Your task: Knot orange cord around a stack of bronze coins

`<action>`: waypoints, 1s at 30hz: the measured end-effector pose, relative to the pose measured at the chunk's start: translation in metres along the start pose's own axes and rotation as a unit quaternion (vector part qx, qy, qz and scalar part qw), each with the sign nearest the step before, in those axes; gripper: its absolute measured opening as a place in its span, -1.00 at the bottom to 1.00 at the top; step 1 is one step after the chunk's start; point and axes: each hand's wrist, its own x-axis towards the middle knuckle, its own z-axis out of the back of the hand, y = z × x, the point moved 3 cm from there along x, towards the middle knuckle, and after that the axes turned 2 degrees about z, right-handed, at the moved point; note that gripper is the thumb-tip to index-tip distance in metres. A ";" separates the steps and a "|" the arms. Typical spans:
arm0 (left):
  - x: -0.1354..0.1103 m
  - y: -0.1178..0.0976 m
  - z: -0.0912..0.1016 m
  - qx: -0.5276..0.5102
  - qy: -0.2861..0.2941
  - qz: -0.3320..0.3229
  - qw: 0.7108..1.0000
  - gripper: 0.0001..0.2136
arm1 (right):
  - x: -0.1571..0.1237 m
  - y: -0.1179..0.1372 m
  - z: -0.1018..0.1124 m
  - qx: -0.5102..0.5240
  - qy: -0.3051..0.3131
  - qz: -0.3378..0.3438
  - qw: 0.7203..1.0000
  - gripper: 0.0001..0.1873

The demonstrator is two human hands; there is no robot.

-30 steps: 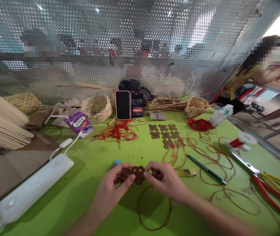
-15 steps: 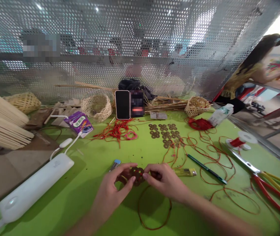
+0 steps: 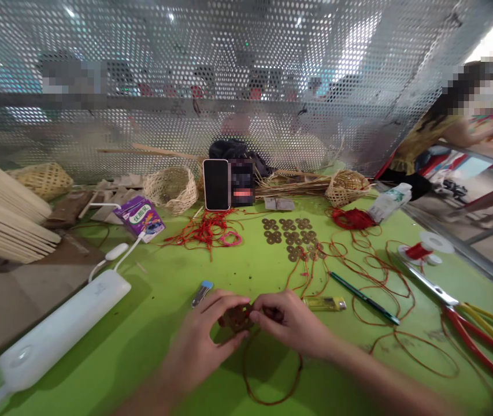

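Between my hands is a cluster of bronze-coloured coins [image 3: 236, 319] with bits of red cord on it. My left hand [image 3: 203, 329] grips its left side between thumb and fingers. The fingertips of my right hand [image 3: 287, 316] pinch at its right edge; what exactly they hold there is hidden. A reddish-brown cord loop [image 3: 272, 403] lies below on the green table [image 3: 163, 358]. Just beyond my right hand rests a yellow lighter [image 3: 326, 304]. A small blue-ended object [image 3: 203, 293] lies beyond my left hand. Several coin clusters [image 3: 292, 236] sit in rows farther back.
At right lie a dark green pen [image 3: 364, 297], loose cords, red-and-yellow-handled scissors [image 3: 449, 301] and a thread spool [image 3: 419, 249]. A white power bank-like device [image 3: 64, 329] stretches along the left. Behind are baskets [image 3: 170, 188], tangled red cord [image 3: 207, 231] and a phone [image 3: 216, 185].
The coin cluster has tilted and turned in my fingers. My left hand has shifted slightly right and closer around it, uncovering more of the blue-ended object. My right hand has barely moved.
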 end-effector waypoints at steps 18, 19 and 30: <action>-0.002 0.012 -0.002 -0.172 0.033 0.191 0.966 -0.70 | 0.000 -0.001 0.005 -0.003 -0.033 0.002 0.999 -0.76; -0.001 0.013 -0.003 -0.186 0.044 0.202 0.961 -0.71 | 0.000 -0.001 0.003 -0.006 -0.029 0.009 1.000 -0.78; 0.000 0.013 -0.005 -0.119 0.028 0.208 0.970 -0.77 | -0.003 -0.001 -0.005 -0.116 -0.069 0.073 0.988 -0.82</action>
